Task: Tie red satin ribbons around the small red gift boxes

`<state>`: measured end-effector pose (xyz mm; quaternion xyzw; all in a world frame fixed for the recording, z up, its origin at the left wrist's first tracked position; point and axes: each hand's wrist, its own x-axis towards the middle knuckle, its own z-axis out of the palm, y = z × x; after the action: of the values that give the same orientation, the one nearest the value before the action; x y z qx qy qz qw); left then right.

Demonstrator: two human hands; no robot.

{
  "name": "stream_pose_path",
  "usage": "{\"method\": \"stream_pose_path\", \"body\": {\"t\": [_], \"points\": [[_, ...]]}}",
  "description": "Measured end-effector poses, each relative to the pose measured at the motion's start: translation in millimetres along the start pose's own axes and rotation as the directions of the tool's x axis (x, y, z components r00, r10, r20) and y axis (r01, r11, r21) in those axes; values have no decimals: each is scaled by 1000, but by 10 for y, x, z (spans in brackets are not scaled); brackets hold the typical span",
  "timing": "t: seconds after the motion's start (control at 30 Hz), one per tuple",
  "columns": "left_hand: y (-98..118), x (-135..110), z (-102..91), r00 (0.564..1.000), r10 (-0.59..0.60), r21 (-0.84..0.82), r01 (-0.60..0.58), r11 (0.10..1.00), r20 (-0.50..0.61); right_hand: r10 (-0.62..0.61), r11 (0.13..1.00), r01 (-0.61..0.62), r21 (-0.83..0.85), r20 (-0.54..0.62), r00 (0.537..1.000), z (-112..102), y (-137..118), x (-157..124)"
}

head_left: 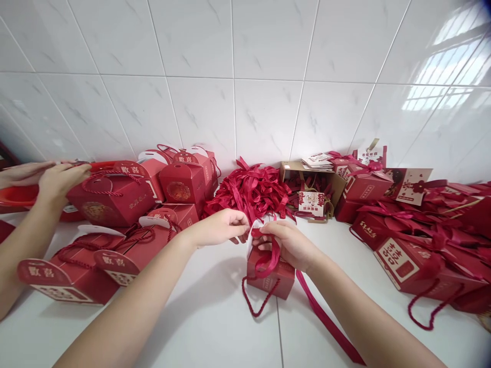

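A small red gift box point(282, 283) with a twisted cord handle point(255, 313) stands on the white surface before me. My right hand point(293, 244) is over its top, with fingers closed on a red ribbon point(273, 255) that loops down over the box. The ribbon's long tail point(326, 322) runs under my right wrist toward the front. My left hand point(224, 227) is at the box's upper left, beside a white flap. Its fingertips are pinched together, and I cannot make out what lies between them.
Behind my hands lies a heap of red ribbons point(253, 186), with an open carton point(337, 184) of cards to its right. Several ribboned boxes point(425, 260) crowd the right; red boxes point(111, 197) stand left. Another person's hands point(57, 179) are at a red basin point(17, 196).
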<state>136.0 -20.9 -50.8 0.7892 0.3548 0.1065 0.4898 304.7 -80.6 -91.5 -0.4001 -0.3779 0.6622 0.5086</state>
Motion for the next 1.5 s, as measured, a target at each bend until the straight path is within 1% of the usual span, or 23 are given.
{"method": "stream_pose_path", "body": {"t": [0.03, 0.1, 0.13, 0.2, 0.23, 0.27, 0.33, 0.37, 0.4, 0.43, 0.47, 0.53, 0.6, 0.67, 0.73, 0.8, 0.93, 1.03, 1.1, 1.17, 1.23, 1.4, 1.5], "points": [[-10, 2, -10, 1000, -3, 43, 4, 999, -14, -10, 1000, 10, -3, 10, 1000, 1, -1, 1], [-58, -2, -53, 993, -68, 254, 90, 963, -93, -51, 999, 51, -1, 10, 999, -2, -14, -2], [-95, -6, -81, 980, -112, 380, 168, 910, -165, -82, 997, 82, 0, -7, 997, -6, -29, -9], [-180, -16, -144, 923, -175, 550, 348, 760, -342, -163, 986, 161, -32, -68, 984, -21, -92, -47], [-219, -20, -174, 887, -194, 577, 424, 698, -418, -213, 975, 206, -81, -98, 972, -32, -141, -81], [-251, -22, -200, 856, -205, 576, 478, 663, -474, -268, 956, 249, -156, -118, 956, -45, -203, -126], [-277, -21, -232, 819, -197, 561, 524, 641, -540, -385, 870, 315, -379, -125, 914, -82, -349, -243], [-268, -18, -237, 813, -177, 560, 522, 643, -554, -439, 797, 327, -507, -115, 891, -109, -424, -307], [-245, -15, -233, 821, -145, 568, 499, 655, -553, -483, 709, 322, -627, -99, 870, -142, -492, -370], [-213, -13, -223, 840, -106, 571, 449, 687, -532, -505, 617, 299, -728, -75, 860, -185, -546, -427], [-176, -11, -206, 868, -70, 556, 374, 743, -491, -502, 535, 265, -803, -49, 864, -237, -581, -473], [-108, -8, -158, 934, -23, 434, 187, 881, -356, -423, 418, 191, -888, -4, 906, -367, -587, -528], [-73, 1, -97, 980, 4, 238, 44, 970, -198, -300, 370, 137, -919, 21, 954, -510, -522, -531], [-80, 25, -30, 996, 9, 116, 2, 993, -92, -204, 372, 107, -922, 31, 978, -629, -429, -498], [-117, 64, 41, 999, 7, 70, -3, 998, -48, -148, 401, 100, -911, 43, 988, -695, -353, -450], [-158, 108, 107, 999, -1, 36, 2, 999, -36, -105, 447, 125, -886, 87, 991, -711, -314, -403], [-196, 171, 196, 999, -34, -56, 33, 998, -5, -24, 601, 163, -783, 187, 982, -695, -300, -348], [-201, 195, 200, 996, -63, -120, 70, 990, 62, 42, 714, 136, -687, 236, 971, -706, -301, -348], [-210, 206, 174, 994, -76, -126, 86, 988, 75, 97, 778, 99, -620, 275, 957, -716, -303, -356], [-220, 212, 140, 993, -91, -125, 100, 987, 77, 136, 821, 58, -569, 292, 947, -717, -310, -361], [-224, 212, 110, 993, -98, -116, 105, 988, 67, 156, 828, 36, -560, 293, 943, -708, -321, -362], [-218, 206, 101, 996, -82, -84, 86, 993, 44, 100, 758, 115, -642, 289, 952, -680, -347, -362], [-231, 220, 139, 997, -72, -63, 74, 995, 42, 93, 786, 89, -611, 260, 961, -670, -324, -349]]}}
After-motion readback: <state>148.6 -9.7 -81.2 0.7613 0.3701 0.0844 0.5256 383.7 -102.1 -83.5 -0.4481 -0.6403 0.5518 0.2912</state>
